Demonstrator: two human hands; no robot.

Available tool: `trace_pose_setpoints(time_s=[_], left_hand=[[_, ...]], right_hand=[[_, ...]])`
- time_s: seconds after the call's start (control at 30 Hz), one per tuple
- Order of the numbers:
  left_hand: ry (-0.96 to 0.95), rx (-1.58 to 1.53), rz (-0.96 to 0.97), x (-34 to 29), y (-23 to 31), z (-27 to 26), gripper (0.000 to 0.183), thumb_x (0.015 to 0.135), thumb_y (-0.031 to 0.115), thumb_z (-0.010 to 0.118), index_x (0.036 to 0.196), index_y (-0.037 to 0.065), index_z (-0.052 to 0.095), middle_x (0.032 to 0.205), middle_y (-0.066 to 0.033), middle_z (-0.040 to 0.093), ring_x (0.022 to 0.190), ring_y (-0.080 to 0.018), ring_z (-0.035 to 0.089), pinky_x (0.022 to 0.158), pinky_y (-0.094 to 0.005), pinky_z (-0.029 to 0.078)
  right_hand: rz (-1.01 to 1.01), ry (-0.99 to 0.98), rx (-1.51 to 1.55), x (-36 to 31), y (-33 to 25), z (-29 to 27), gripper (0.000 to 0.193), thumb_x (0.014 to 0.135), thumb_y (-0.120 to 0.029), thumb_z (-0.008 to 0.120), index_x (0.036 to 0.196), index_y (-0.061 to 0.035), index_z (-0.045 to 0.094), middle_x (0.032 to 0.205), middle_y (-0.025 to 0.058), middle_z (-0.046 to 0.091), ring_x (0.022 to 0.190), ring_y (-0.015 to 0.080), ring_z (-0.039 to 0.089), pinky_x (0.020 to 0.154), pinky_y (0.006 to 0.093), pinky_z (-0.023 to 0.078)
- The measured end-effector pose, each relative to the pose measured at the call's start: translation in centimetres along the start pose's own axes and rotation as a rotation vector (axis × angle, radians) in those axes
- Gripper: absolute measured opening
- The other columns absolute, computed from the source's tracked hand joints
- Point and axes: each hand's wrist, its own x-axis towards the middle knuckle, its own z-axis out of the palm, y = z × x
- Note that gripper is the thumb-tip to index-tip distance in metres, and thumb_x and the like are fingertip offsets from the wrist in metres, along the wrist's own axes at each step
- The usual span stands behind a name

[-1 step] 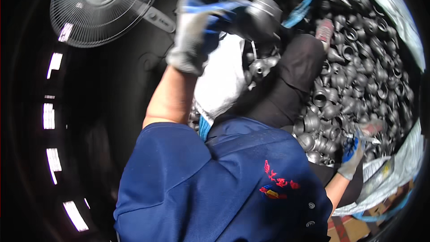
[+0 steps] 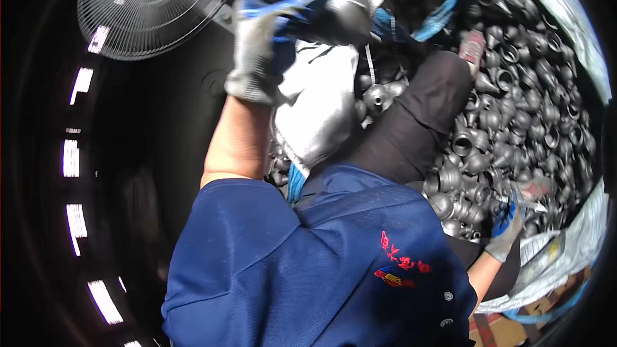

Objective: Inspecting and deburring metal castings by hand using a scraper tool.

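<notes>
Raised at the upper left, my left hand (image 2: 263,38), in a grey glove with blue-coated fingers, is closed around a dark grey pipe fitting (image 2: 351,14). Motion blurs both the hand and the fitting, which has a rounded body. Low on the right, my right hand (image 2: 508,223), in a matching glove, grips a slim, pale metal tool (image 2: 531,205) with a pointed end; its exact kind is too small to make out. Under and beyond that hand lies a heap of dark grey pipe fittings (image 2: 514,115), many with round open mouths.
A large white sack (image 2: 581,32) with blue edging surrounds the heap. Another white sack (image 2: 321,99) lies beside my dark-trousered leg (image 2: 418,112); a blue strap (image 2: 442,13) loops above it. At the upper left stands a caged fan (image 2: 157,9). Brown cardboard (image 2: 504,331) shows at the lower right.
My left hand has shifted left with the pipe fitting. My right hand and its tool stay almost where they were. The whole view has shifted slightly.
</notes>
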Motion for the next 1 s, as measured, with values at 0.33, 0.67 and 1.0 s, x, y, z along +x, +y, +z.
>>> trace_pose_setpoints(time_s=[0.33,0.67,1.0], left_hand=[[0.979,0.464,-0.142,-9.0,-6.1,-22.3,0.03,0.075,-0.006,0.063,0.104,0.004,0.06,0.087,-0.0041,0.062,0.072,-0.0124,0.058,0.066,-0.0256,0.05],[1.355,0.499,-0.763,-27.5,-19.0,-27.7,0.031,0.071,0.001,0.057,0.1,0.008,0.063,0.09,-0.0083,0.061,0.077,-0.0215,0.058,0.068,-0.0362,0.049],[0.971,0.355,-0.295,-8.9,-13.2,-21.3,0.031,0.085,0.011,0.058,0.116,0.008,0.055,0.112,-0.0074,0.059,0.096,-0.02,0.06,0.077,-0.0291,0.049]], right_hand=[[0.165,-0.072,-0.079,1.5,0.3,-0.9,0.024,0.089,-0.018,0.055,0.11,-0.0072,0.059,0.076,-0.0045,0.053,0.061,0.0038,0.049,0.051,0.0184,0.042],[0.173,0.005,-0.129,-0.5,0.6,0.6,0.025,0.086,-0.014,0.057,0.109,-0.0043,0.058,0.074,-0.0036,0.054,0.054,0.0052,0.049,0.044,0.0186,0.042],[0.173,0.089,-0.124,-0.5,0.5,1.4,0.027,0.083,-0.019,0.061,0.104,-0.003,0.058,0.073,-0.0009,0.056,0.054,0.0062,0.05,0.043,0.0198,0.042]])
